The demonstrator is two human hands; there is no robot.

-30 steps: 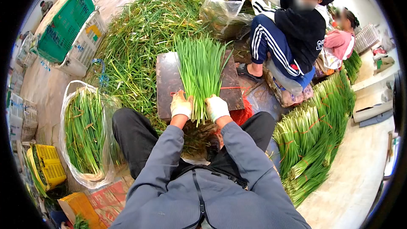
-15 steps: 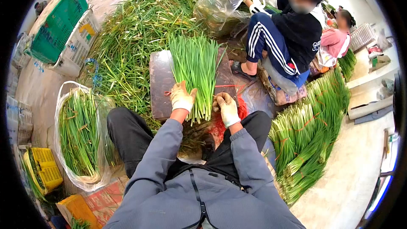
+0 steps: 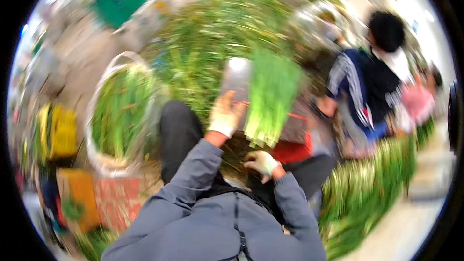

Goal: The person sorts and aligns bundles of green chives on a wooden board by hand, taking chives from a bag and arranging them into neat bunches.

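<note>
A bundle of green garlic chives (image 3: 273, 96) lies on a dark board (image 3: 237, 75), its pale cut ends towards me. My left hand (image 3: 226, 115), in a pale glove, is just left of the bundle, finger and thumb apart. A red tie (image 3: 243, 103) shows at its thumb; the blur hides whether the two touch. Another stretch of red tie (image 3: 297, 116) crosses the board to the right of the bundle. Below the cut ends, clear of the stalks, is my gloved right hand (image 3: 262, 163). Its fingers look bent but are smeared by motion.
Loose greens (image 3: 208, 29) are heaped beyond the board. A plastic bag of greens (image 3: 121, 111) stands on the left, near a yellow crate (image 3: 60, 130). To the right sits a person (image 3: 372, 77), with tied bundles (image 3: 367, 193) in rows nearer me. Something red (image 3: 292, 151) lies under the board's edge.
The view has swung left and blurred. My right hand has left the board and come down towards my lap. My left hand has shifted off the stalks to the bundle's left side.
</note>
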